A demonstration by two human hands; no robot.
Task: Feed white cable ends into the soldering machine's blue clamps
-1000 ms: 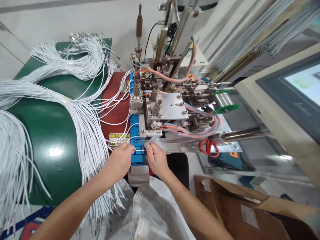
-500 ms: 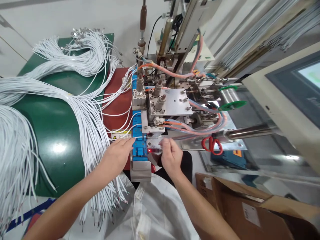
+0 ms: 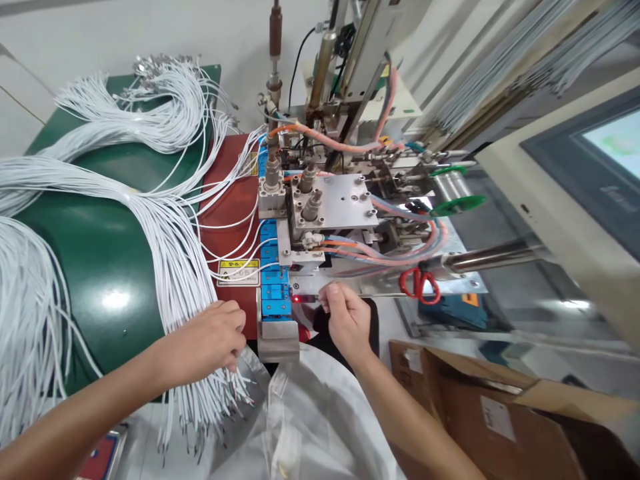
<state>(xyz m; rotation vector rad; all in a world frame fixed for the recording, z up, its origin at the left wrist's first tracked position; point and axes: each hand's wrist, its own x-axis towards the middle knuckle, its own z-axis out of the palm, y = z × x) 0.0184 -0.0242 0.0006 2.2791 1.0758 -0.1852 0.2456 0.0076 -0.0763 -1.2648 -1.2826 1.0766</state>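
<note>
My left hand point(image 3: 207, 341) is over the lower part of a bundle of white cables point(image 3: 170, 257), its fingers loosely bent and somewhat apart; no cable shows clearly in its grip. My right hand point(image 3: 349, 320) is closed, thumb against curled fingers, just right of a small red light point(image 3: 297, 299). What it pinches, if anything, is hidden. Between the hands runs a row of blue clamp blocks point(image 3: 276, 291) along the machine's edge. Several white cables point(image 3: 245, 272) lead into the upper blocks, while the lowest blocks have none.
A machine with a metal plate point(image 3: 343, 198) and orange hoses point(image 3: 325, 137) stands ahead. Red-handled scissors point(image 3: 419, 285) lie at its right, below a green-rimmed wire spool point(image 3: 453, 190). A screen point(image 3: 595, 153) juts in at right, above a cardboard box point(image 3: 465, 413). More cables lie on a green surface point(image 3: 115, 293).
My left hand has left the blue blocks and moved left and down to the cable bundle. A cable now rests in the block there. My right hand has barely moved and stays closed.
</note>
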